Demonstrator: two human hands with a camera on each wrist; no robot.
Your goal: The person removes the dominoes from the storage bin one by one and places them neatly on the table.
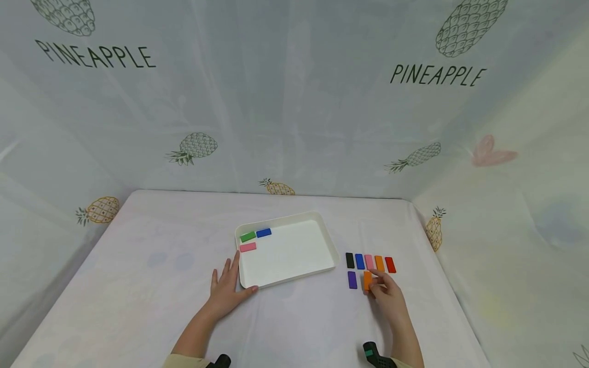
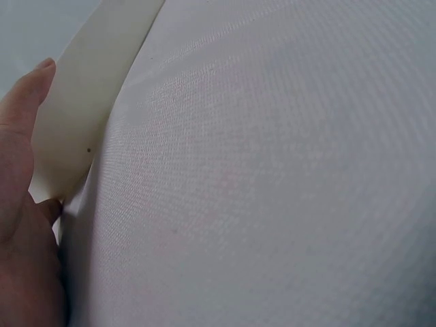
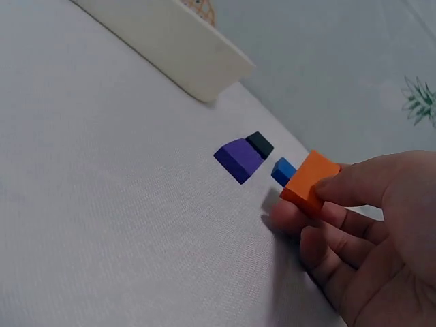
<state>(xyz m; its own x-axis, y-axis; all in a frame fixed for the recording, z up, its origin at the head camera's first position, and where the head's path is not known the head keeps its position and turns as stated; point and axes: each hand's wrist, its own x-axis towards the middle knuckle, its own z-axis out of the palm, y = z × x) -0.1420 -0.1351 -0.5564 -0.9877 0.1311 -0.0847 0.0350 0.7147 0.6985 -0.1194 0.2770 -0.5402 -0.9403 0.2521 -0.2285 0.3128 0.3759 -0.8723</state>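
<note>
My right hand [image 1: 388, 296] pinches an orange block [image 3: 311, 182] between thumb and fingers, close over the cloth at the right. Beside it lies a purple block [image 1: 352, 280]. Behind run a black block [image 1: 349, 260], a blue block [image 1: 359, 261], a pink block [image 1: 369, 261], a second orange block [image 1: 379, 263] and a red block [image 1: 390, 265]. My left hand [image 1: 225, 294] is spread at the near left corner of a white tray [image 1: 290, 278], fingers and thumb straight along its rim. Inside the tray's left end are a green block [image 1: 247, 236], a blue block [image 1: 264, 233] and a pink block [image 1: 248, 247].
A white cloth [image 1: 138, 286] covers the table, whose far edge meets a hanging curtain [image 1: 294, 102] printed with pineapples. The curtain also closes in the left and right sides. Dark straps with devices [image 1: 377, 355] sit at the wrists.
</note>
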